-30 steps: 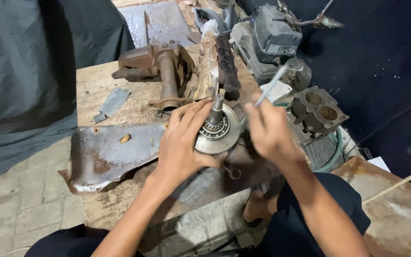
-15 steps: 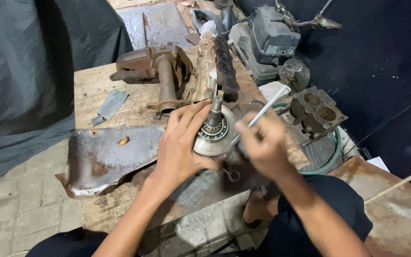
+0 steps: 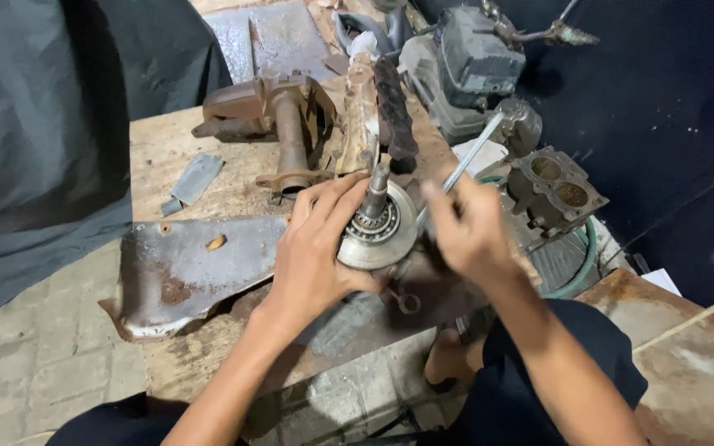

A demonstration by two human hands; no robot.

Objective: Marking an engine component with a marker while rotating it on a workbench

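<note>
Bearing hub assembly (image 3: 378,227) sat over the rusty workbench (image 3: 167,157), shaft up, bearing in place; work on it looked mid-way. Left hand (image 3: 311,248) was wrapped tight around its left rim. Right hand (image 3: 473,231) was clenched on a thin metal rod (image 3: 473,153), tip angled into the hub's edge.

A: State the left hand (image 3: 311,252) position.

B: Forearm enters from the lower edge, angled up and right. Palm faces right, fingers curled and closed around a held part.

A: And the right hand (image 3: 473,231)?

B: Forearm enters from the lower right corner. Fingers are clenched in a fist-type grip, knuckles upward, slightly blurred.
</note>
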